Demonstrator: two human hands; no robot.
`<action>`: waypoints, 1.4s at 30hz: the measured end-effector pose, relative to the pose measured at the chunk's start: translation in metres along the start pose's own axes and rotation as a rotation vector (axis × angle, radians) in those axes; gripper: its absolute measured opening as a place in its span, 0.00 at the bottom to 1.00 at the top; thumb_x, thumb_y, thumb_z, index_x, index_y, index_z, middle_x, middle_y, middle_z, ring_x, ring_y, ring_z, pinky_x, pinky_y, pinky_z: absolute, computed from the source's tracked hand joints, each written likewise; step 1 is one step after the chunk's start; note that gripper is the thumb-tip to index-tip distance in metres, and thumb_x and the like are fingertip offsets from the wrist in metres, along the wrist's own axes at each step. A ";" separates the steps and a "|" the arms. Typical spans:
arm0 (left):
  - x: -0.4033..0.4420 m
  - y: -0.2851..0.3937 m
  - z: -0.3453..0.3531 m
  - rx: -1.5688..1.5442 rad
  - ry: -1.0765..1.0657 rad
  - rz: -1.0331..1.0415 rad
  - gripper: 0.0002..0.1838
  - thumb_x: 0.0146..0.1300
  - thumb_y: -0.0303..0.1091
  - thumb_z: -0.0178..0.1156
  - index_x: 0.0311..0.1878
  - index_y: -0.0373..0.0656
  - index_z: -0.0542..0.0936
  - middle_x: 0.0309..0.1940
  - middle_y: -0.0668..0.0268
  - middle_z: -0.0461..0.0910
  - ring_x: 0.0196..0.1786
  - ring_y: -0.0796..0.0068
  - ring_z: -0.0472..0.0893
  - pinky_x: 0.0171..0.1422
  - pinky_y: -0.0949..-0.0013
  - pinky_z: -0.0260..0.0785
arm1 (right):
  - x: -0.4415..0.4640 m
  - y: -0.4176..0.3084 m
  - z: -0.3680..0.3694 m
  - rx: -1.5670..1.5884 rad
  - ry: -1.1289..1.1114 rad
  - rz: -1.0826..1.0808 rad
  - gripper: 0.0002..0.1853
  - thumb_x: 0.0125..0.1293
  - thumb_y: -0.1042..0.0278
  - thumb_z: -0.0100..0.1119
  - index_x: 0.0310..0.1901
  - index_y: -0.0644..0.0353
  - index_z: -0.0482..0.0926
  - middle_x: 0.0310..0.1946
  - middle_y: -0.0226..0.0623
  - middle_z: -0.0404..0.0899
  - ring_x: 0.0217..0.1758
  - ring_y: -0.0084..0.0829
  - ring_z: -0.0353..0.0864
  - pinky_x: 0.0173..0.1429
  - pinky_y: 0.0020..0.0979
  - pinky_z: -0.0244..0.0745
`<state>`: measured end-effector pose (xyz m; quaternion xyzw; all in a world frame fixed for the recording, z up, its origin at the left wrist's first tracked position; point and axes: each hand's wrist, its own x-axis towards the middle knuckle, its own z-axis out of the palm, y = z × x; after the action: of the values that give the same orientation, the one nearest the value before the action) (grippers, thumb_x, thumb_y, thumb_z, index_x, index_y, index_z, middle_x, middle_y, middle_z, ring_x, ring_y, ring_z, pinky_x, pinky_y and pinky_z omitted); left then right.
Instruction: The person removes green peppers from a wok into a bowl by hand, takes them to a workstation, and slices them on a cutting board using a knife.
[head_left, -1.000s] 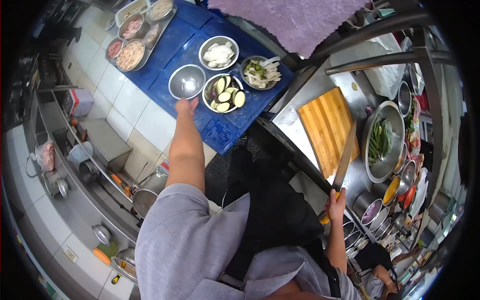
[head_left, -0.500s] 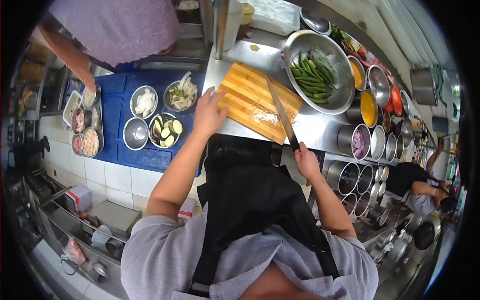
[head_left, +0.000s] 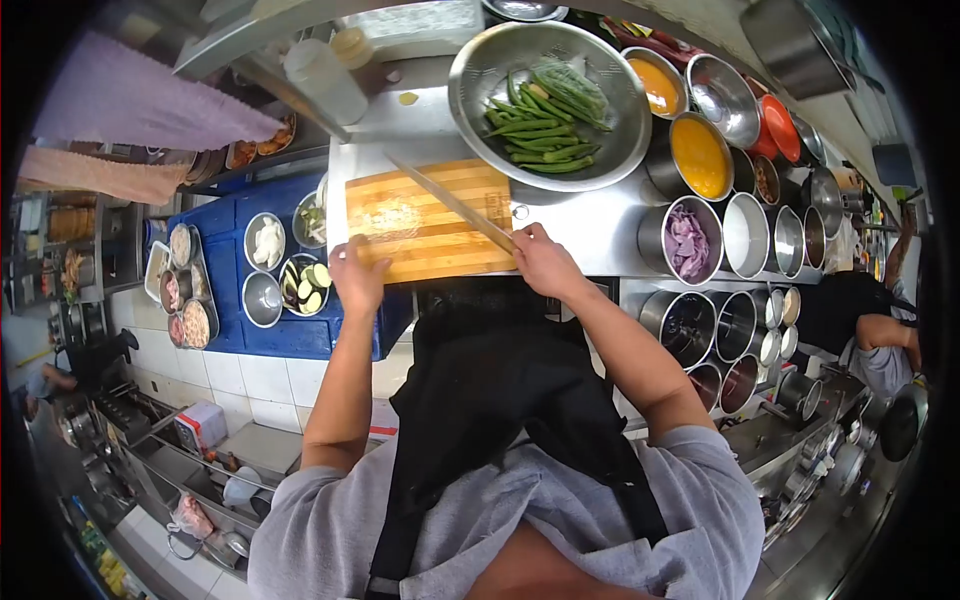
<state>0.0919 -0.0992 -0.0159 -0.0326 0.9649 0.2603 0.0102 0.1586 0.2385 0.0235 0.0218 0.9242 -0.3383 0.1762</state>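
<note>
A striped wooden cutting board (head_left: pixel 440 245) lies on the steel counter, its upper left part shiny and wet. My left hand (head_left: pixel 357 279) holds the board's near left corner, with the thumb on top. At the near right corner, my right hand (head_left: pixel 546 263) is closed round the handle of a long kitchen knife (head_left: pixel 452 204). The blade slants over the board, its tip pointing to the far left. Right behind the board stands a perforated steel bowl (head_left: pixel 625 125) of okra (head_left: pixel 545 135), with a plastic-wrapped green bundle among the pods.
Sliced eggplant (head_left: pixel 306 285), white pieces and other cut vegetables sit in bowls on a blue surface (head_left: pixel 215 300) at left. To the right are pots of chopped red onion (head_left: pixel 687 243) and orange liquid (head_left: pixel 700 158). Squeeze bottles (head_left: pixel 325 85) stand behind. Another person (head_left: pixel 865 320) is far right.
The board now lies squarer to the counter's edge. My left hand has come onto its near corner, and my right hand has brought the knife handle up to the other near corner.
</note>
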 end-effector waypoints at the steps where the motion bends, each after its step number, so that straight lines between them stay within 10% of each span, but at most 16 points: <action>1: 0.006 0.017 -0.006 0.013 0.128 0.065 0.32 0.54 0.35 0.79 0.62 0.41 0.79 0.62 0.44 0.72 0.67 0.41 0.72 0.72 0.47 0.65 | -0.002 0.005 -0.002 -0.024 -0.038 0.018 0.16 0.75 0.66 0.50 0.60 0.61 0.74 0.53 0.58 0.78 0.52 0.62 0.82 0.59 0.56 0.78; 7: 0.072 0.231 0.010 -0.338 0.103 0.650 0.17 0.66 0.30 0.67 0.58 0.43 0.84 0.54 0.57 0.86 0.56 0.55 0.84 0.63 0.56 0.75 | -0.010 0.038 -0.009 0.063 -0.173 -0.010 0.13 0.74 0.66 0.50 0.55 0.62 0.71 0.37 0.59 0.85 0.46 0.61 0.85 0.53 0.58 0.78; 13: 0.130 0.321 0.115 0.250 -0.392 0.528 0.22 0.68 0.27 0.54 0.63 0.54 0.83 0.55 0.54 0.86 0.60 0.50 0.84 0.63 0.51 0.77 | -0.015 0.036 -0.001 0.297 -0.357 0.086 0.18 0.75 0.68 0.51 0.61 0.63 0.63 0.27 0.53 0.85 0.21 0.41 0.86 0.35 0.45 0.84; 24: 0.070 0.166 -0.019 -0.387 -0.047 0.340 0.13 0.59 0.28 0.69 0.49 0.42 0.85 0.47 0.54 0.85 0.45 0.48 0.86 0.52 0.51 0.78 | -0.036 0.031 -0.001 0.467 -0.369 0.162 0.13 0.77 0.68 0.53 0.56 0.63 0.65 0.25 0.47 0.83 0.20 0.38 0.85 0.30 0.40 0.81; 28: 0.039 0.029 0.019 -0.181 -0.143 0.371 0.11 0.58 0.27 0.70 0.46 0.43 0.87 0.41 0.58 0.84 0.44 0.58 0.86 0.50 0.57 0.80 | -0.042 -0.015 0.000 -0.081 -0.111 -0.041 0.09 0.75 0.70 0.50 0.51 0.62 0.66 0.27 0.57 0.84 0.32 0.60 0.86 0.41 0.57 0.79; 42: 0.037 0.020 0.031 -0.297 0.019 0.463 0.12 0.55 0.23 0.68 0.44 0.42 0.85 0.40 0.56 0.83 0.48 0.49 0.83 0.54 0.52 0.78 | -0.073 -0.094 0.004 -0.428 -0.215 0.039 0.09 0.70 0.74 0.50 0.49 0.65 0.66 0.29 0.58 0.84 0.36 0.63 0.85 0.42 0.61 0.78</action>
<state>0.0534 -0.0682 -0.0336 0.1853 0.8981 0.3938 -0.0633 0.2131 0.1697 0.1037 -0.0345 0.9501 -0.1314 0.2808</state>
